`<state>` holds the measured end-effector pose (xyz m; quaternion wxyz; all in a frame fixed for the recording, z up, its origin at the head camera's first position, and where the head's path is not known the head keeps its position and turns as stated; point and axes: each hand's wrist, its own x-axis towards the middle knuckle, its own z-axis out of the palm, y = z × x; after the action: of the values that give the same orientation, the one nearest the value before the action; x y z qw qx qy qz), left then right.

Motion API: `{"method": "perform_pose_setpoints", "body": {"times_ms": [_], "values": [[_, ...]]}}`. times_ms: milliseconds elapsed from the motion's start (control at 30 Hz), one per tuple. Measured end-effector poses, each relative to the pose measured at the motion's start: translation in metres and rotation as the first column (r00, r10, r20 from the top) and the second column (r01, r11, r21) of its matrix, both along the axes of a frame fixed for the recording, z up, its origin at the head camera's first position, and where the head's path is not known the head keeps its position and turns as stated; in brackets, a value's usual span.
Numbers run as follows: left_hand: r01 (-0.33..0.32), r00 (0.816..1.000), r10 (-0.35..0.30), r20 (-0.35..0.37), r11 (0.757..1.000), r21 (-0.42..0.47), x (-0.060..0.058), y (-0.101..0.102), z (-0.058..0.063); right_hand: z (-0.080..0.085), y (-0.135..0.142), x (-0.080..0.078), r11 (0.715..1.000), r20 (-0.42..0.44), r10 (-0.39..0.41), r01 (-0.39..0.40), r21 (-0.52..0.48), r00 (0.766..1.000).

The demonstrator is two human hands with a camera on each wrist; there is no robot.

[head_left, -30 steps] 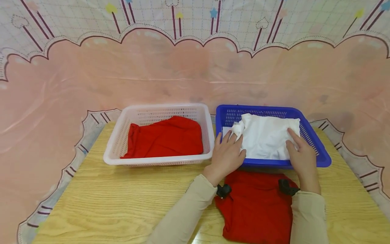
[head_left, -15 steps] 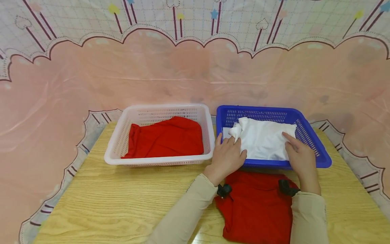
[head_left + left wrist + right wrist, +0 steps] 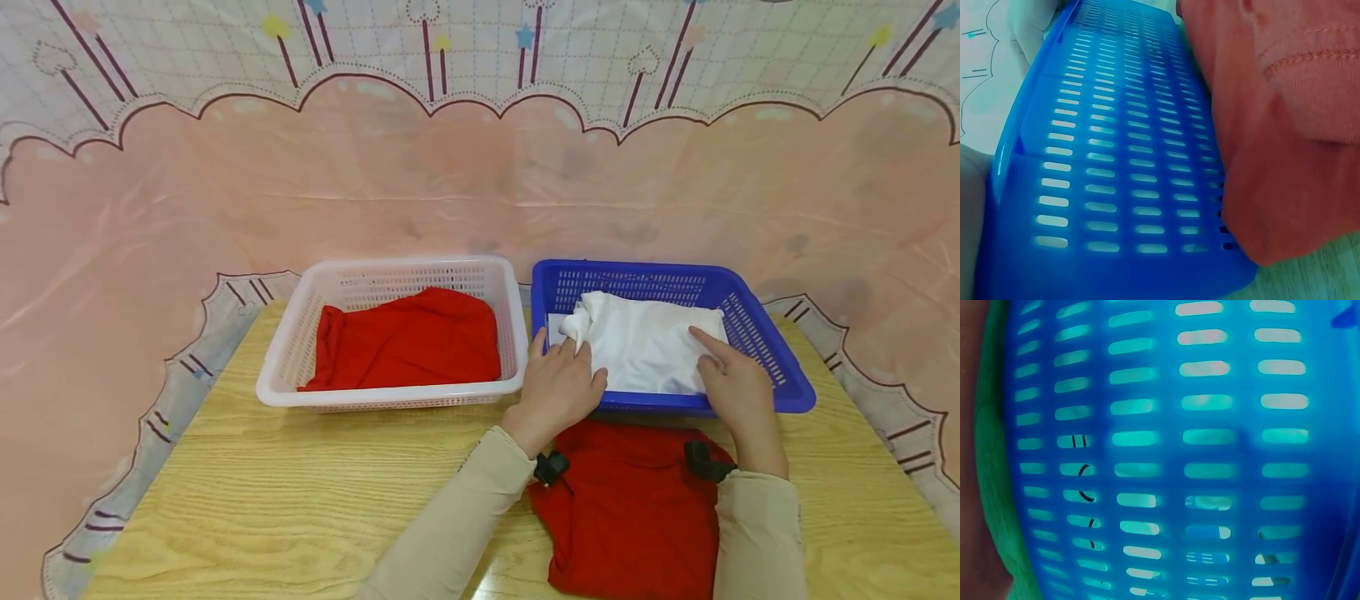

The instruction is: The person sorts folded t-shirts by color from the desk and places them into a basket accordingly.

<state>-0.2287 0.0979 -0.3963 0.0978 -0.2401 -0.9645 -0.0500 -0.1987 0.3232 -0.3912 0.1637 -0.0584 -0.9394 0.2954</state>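
Note:
A folded white garment (image 3: 648, 342) lies in the blue basket (image 3: 772, 350), its left end bunched up. My left hand (image 3: 561, 387) reaches over the front left rim, its fingers at the bunched end and some fingertips hidden by the fabric. The left thumb stands apart from the fingers, near the front rim. From the right, my right hand (image 3: 742, 392) touches the garment with its index finger stretched out across the top. Both wrist views mostly show the slotted wall of the blue basket (image 3: 1116, 150). A folded red garment (image 3: 637, 508) lies on the table below my wrists.
To the left stands a white basket (image 3: 390, 396) with another red garment (image 3: 408, 342) inside. Both baskets sit side by side at the back of the wooden table (image 3: 300, 492), against a pink patterned curtain (image 3: 420, 183).
The white garment has sunk lower and shifted slightly left in the blue basket. My left fingers bend down more, and my right hand has slid a little left with it.

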Motion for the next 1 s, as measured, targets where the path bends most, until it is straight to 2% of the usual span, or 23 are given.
{"method": "perform_pose_setpoints", "body": {"times_ms": [167,633,1000], "values": [[-0.004,1.0,0.004,-0.01,1.0,0.012,0.0002,-0.0002,0.0006,0.003,-0.0012,0.0003,1.0,-0.003,0.008,-0.008,0.029,1.0],[-0.014,1.0,0.014,-0.011,1.0,0.012,0.0004,0.0009,0.001,0.0057,-0.0009,-0.0014,1.0,0.092,-0.016,0.015,0.017,0.996],[-0.027,0.998,0.031,-0.051,0.997,0.077,-0.0007,0.001,0.0009,0.0067,0.0014,-0.004,0.999,0.023,-0.033,0.033,0.0,0.999]]}}
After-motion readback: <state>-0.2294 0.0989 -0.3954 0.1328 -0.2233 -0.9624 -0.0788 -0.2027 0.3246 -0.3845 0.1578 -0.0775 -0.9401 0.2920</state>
